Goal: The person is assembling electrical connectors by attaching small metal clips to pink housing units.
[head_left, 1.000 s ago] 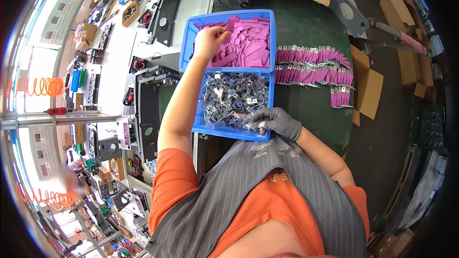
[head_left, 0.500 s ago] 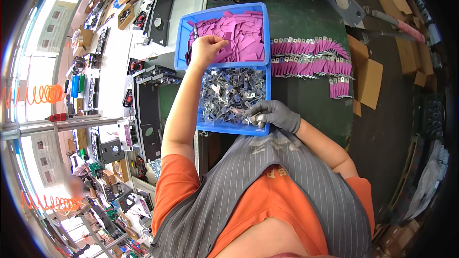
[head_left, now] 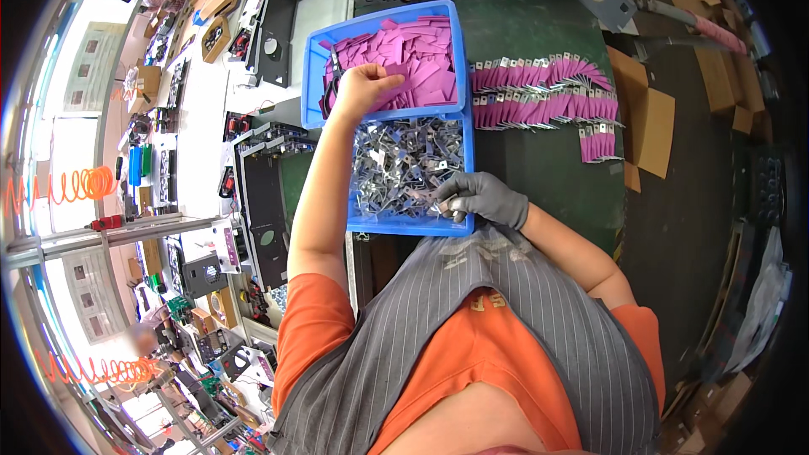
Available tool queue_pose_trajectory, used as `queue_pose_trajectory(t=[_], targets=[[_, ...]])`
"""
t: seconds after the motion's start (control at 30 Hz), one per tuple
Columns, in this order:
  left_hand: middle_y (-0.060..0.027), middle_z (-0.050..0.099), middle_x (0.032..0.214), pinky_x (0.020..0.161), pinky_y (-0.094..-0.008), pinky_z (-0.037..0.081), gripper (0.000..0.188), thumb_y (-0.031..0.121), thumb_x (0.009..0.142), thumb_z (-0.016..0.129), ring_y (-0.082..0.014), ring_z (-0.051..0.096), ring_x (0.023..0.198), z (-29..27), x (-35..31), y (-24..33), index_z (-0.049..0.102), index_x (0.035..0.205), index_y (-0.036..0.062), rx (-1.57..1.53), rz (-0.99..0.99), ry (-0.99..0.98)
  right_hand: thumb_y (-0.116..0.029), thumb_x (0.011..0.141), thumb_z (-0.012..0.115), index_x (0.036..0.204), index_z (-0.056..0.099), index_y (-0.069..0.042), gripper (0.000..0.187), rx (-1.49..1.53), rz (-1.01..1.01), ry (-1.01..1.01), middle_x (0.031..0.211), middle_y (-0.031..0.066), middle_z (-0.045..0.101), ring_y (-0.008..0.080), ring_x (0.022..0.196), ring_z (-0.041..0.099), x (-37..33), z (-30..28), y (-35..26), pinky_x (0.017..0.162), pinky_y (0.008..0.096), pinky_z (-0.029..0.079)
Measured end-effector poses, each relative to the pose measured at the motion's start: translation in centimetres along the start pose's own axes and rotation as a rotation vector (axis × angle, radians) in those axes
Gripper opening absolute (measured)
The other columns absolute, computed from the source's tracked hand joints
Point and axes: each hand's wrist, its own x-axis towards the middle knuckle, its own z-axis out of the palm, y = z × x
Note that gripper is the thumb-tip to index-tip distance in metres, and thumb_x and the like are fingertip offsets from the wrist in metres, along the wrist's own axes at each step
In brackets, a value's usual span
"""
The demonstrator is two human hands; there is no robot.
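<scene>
My bare left hand (head_left: 364,91) is over a blue bin (head_left: 458,42) of loose purple strips (head_left: 430,50). Its thumb and fingers pinch a darker purple strip (head_left: 396,73). Black-handled scissors (head_left: 329,88) lie at the bin's left side, partly behind that hand. Nearer to me, a second blue bin (head_left: 404,226) holds a heap of small metal clips (head_left: 404,160). At its near right corner is my right hand (head_left: 493,200) in a grey glove, fingers closed around a small metal clip (head_left: 447,202), partly hidden by the fingers.
Rows of metal clips with purple strips (head_left: 539,109) lie on the green table (head_left: 522,173) to the right. An open cardboard box (head_left: 653,135) stands beyond them. Black metal panels (head_left: 263,211) stand at left, beside a white workbench with tools. A person (head_left: 143,337) sits far left.
The whole view has shifted slightly. My left hand keeps its pinch over the purple strips, while the right fingers have curled a little closer around the clip.
</scene>
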Motion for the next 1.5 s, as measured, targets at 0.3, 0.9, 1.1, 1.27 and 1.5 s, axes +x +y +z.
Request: queue_pose_trajectory(t=[0.3,0.9,1.1,1.27,1.5], targets=[[0.0066,0.049,0.054,0.046,-0.0212,0.029,0.034,0.024,0.070,0.080,-0.0030,0.037,0.049,-0.3,-1.7,0.5,0.054,0.054,0.0083,0.049,0.016,0.129,0.000,0.084,0.059,0.110,0.057,-0.001,0.026,-0.016,-0.003,-0.005,0.096,0.0097,0.064,0.0157,0.086,0.063,-0.1,0.2,0.1,0.068,0.0270,0.053],[-0.0011,0.065,0.086,0.072,-0.0319,0.044,0.014,0.008,0.066,0.077,-0.0209,0.055,0.078,6.2,-15.2,1.9,0.064,0.071,0.0095,0.312,0.601,0.275,0.005,0.084,0.055,0.102,0.061,0.004,0.019,-0.340,-0.483,0.267,0.094,0.0086,0.065,0.0110,0.082,0.062,-8.3,3.2,-9.7,0.070,0.0219,0.050],[-0.0042,0.066,0.093,0.070,-0.0356,0.049,0.020,0.012,0.070,0.075,-0.0255,0.063,0.084,6.7,-15.6,2.1,0.055,0.073,0.0077,0.300,0.500,0.157,0.002,0.080,0.059,0.100,0.063,0.003,0.020,-0.714,-0.591,0.125,0.087,0.0111,0.066,0.0175,0.081,0.065,-8.1,3.8,-11.3,0.071,0.0271,0.051],[-0.0040,0.066,0.093,0.068,-0.0343,0.051,0.018,0.016,0.074,0.072,-0.0240,0.063,0.083,6.8,-16.1,2.5,0.057,0.078,0.0083,0.370,0.465,0.061,-0.002,0.082,0.060,0.097,0.064,0.003,0.016,-0.822,-0.599,0.091,0.086,0.0086,0.067,0.0159,0.075,0.064,-7.6,3.2,-11.3,0.066,0.0268,0.049],[-0.0026,0.064,0.090,0.070,-0.0328,0.052,0.026,0.021,0.076,0.070,-0.0219,0.062,0.085,6.5,-15.6,1.6,0.064,0.100,0.0126,0.496,0.808,-0.097,-0.006,0.088,0.054,0.113,0.060,0.000,0.026,-0.288,-0.224,0.068,0.089,0.0033,0.066,0.0036,0.075,0.059,-8.0,0.9,-10.7,0.061,0.0167,0.046]])
